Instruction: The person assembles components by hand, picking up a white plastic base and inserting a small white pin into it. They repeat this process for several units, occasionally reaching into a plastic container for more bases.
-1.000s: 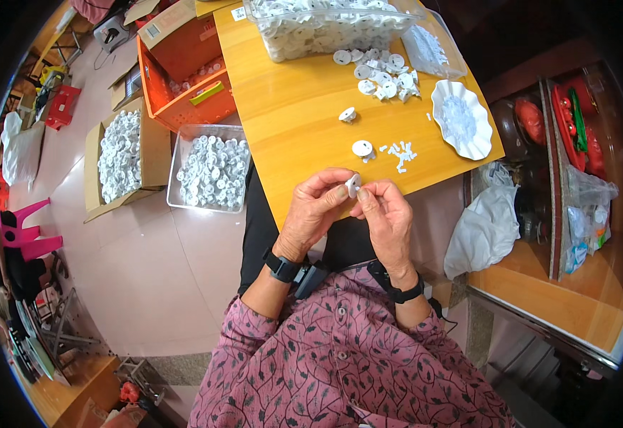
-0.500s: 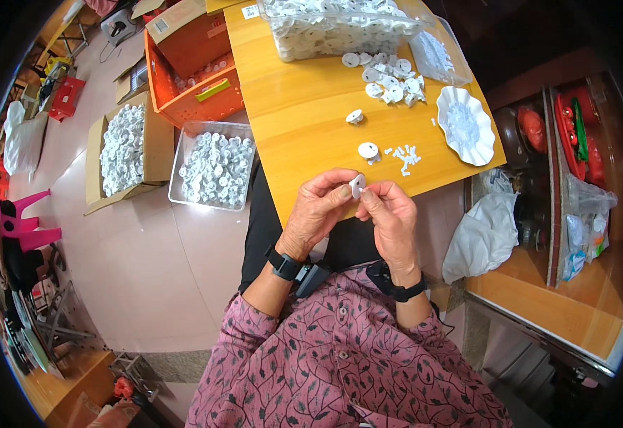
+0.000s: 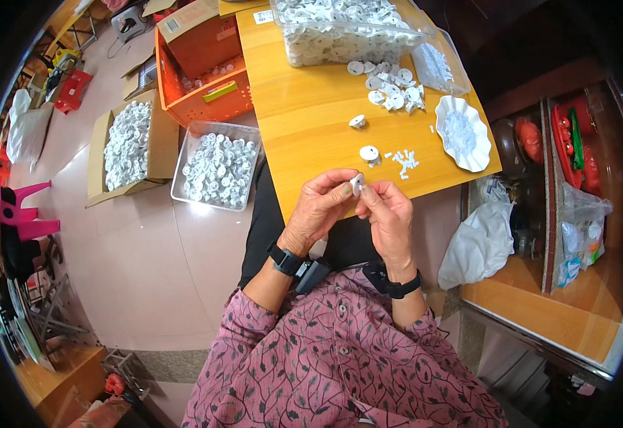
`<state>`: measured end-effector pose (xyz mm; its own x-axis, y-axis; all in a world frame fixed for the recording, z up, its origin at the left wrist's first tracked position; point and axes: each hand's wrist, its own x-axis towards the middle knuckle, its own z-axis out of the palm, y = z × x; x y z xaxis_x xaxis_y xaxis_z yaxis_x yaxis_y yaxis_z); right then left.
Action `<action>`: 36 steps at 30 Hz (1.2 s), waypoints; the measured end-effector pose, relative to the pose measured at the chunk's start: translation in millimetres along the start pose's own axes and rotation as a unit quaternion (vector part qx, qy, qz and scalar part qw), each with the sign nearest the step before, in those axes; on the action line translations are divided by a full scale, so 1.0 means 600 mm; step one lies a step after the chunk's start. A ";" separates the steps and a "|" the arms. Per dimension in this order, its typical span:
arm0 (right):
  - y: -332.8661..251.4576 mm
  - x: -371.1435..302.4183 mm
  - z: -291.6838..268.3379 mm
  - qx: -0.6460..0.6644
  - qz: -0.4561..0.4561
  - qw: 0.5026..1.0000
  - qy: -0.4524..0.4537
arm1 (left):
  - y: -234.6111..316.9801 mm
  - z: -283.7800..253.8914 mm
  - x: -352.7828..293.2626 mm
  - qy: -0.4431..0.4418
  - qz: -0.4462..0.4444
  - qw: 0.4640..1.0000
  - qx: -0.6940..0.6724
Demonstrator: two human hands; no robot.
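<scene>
Pinching a round white plastic disc (image 3: 358, 184) mid-frame, the left hand (image 3: 320, 208) meets the right hand (image 3: 388, 217), whose hold is unclear.

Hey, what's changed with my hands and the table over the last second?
Very little: the view swung slightly, so the table appears a bit farther right. Nothing was visibly picked up or let go. The left hand still pinches the white disc, the right hand stays at it, and the pegs stayed put.
</scene>
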<state>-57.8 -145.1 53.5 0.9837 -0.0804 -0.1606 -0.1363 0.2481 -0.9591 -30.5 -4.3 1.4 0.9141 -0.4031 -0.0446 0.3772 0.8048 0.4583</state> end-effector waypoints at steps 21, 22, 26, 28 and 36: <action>0.004 -0.007 0.049 -0.045 0.034 0.996 -0.063 | 0.109 -0.002 -0.046 0.126 0.114 0.970 0.174; 0.002 -0.008 0.045 -0.045 0.034 0.997 -0.060 | 0.125 -0.009 -0.046 0.147 0.139 0.962 0.185; 0.003 -0.013 0.011 -0.073 0.033 0.996 -0.025 | 0.185 -0.075 -0.053 0.279 0.190 0.918 0.210; 0.009 -0.016 -0.002 -0.083 0.033 0.996 -0.007 | 0.210 -0.126 -0.067 0.350 0.205 0.883 0.235; 0.015 -0.024 -0.028 -0.083 0.032 0.996 0.030 | 0.174 -0.059 -0.040 0.373 0.241 0.785 0.433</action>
<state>-75.2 -158.1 43.3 0.9646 -0.1281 -0.2305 -0.2198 0.0928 -0.9711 -7.9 104.8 19.2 0.8741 0.4842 -0.0396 0.0132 0.0579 0.9982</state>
